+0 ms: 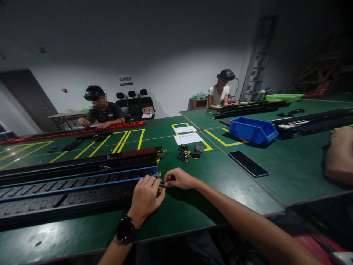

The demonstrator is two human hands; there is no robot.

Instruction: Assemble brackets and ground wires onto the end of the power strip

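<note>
- Fingers [163, 183] of the right hand [179, 179] were pressed together at the tips, pinching a small yellow part [160, 188]; the left hand [146, 197] was curled shut on the same part from the other side.
- That part sat at the right end of the long black socket strips [77, 184], just above the green table [193, 209].
- Three rows of strips could be made out, lying side by side, with one blue wire [82, 176] running along them.
- One black wristwatch [125, 230] was on the left wrist.
- Two white sheets [188, 138] lay beyond the hands; their print was too small to read.
- A handful of small black-and-yellow pieces [190, 152] lay near the sheets, too jumbled to count.
- One dark phone [248, 163] lay flat to the right, one blue bin [252, 129] behind it.
- One blue wall sign [125, 80] carried characters that could not be read.
- Two other people sat at the far side, one with hands on a long red strip [71, 132].
- Another person's hand [340, 154] rested at the right edge.
</note>
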